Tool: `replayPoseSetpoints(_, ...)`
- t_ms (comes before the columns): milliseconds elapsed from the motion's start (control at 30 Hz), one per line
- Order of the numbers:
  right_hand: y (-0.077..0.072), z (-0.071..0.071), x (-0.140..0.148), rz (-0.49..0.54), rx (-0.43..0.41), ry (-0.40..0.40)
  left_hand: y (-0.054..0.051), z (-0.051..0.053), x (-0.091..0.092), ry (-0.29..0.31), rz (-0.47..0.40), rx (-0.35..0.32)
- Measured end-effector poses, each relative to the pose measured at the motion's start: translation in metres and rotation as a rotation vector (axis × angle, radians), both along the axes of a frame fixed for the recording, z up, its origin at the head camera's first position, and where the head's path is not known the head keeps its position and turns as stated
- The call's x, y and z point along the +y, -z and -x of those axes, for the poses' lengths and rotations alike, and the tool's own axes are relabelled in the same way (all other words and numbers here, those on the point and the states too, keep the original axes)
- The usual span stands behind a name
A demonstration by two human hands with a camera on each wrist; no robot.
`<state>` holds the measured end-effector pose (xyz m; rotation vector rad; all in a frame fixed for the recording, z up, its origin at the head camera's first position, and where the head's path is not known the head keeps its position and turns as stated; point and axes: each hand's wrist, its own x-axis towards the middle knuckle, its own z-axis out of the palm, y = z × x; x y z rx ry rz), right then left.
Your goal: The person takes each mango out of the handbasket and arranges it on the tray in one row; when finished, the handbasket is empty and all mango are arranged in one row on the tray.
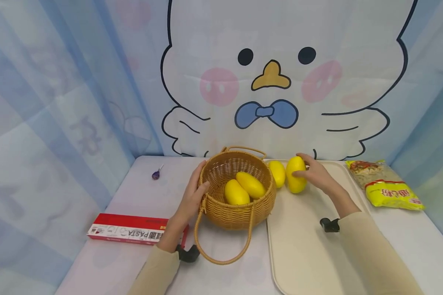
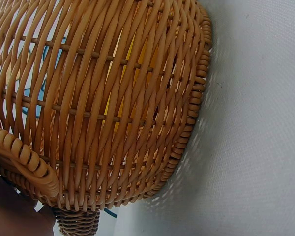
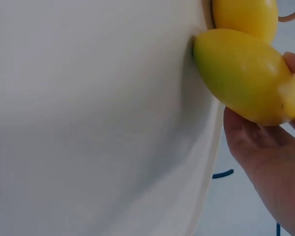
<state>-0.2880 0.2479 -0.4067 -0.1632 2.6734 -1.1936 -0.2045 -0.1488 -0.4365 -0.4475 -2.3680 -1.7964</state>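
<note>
My left hand (image 1: pixel 190 196) holds the wicker basket (image 1: pixel 240 217) by its left side, the thumb at the rim near a handle joint. Inside the basket lie two yellow mangoes, one in front (image 1: pixel 237 193) and one behind (image 1: pixel 251 185). My right hand (image 1: pixel 319 175) grips another mango (image 1: pixel 296 175) between thumb and fingers, over the far left part of the beige tray (image 1: pixel 302 241). In the right wrist view this mango (image 3: pixel 246 76) shows a greenish end. Beside it, against the basket, is one more mango (image 1: pixel 277 173).
A red and white pasta box (image 1: pixel 129 229) lies left of the basket, partly behind my left forearm. Farther back is a purple-wrapped lollipop (image 1: pixel 156 175). A yellow food packet (image 1: pixel 387 186) lies right of the tray. One basket handle (image 1: pixel 225 261) hangs down toward the front.
</note>
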Motion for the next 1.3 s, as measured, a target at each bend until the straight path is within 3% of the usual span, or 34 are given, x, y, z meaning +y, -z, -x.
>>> replayPoseSetpoints(167,0.006,0.002,0.003,0.003,-0.008,0.041,-0.007,-0.002,0.002,0.018,-0.001,-0.025)
replayPoseSetpoints(400,0.017,0.003,0.005,0.011,0.028,0.101,-0.039,-0.022,0.006,0.034,0.013,-0.039)
replayPoseSetpoints(500,0.021,0.003,0.004,0.023,0.050,0.120,-0.040,-0.023,0.006,0.035,0.014,-0.038)
replayPoseSetpoints(633,0.025,0.003,0.004,0.041,0.051,0.140,-0.028,-0.016,0.004,0.033,0.009,-0.042)
replayPoseSetpoints(767,0.028,0.003,0.005,0.068,-0.006,0.157,-0.007,-0.004,0.001,0.016,0.006,-0.028)
replayPoseSetpoints(833,0.028,0.003,0.006,0.076,-0.031,0.161,-0.003,-0.001,0.001,0.006,0.004,-0.010)
replayPoseSetpoints(1300,0.022,-0.001,0.022,-0.008,-0.040,0.190,0.000,0.000,-0.001,0.007,-0.001,-0.002)
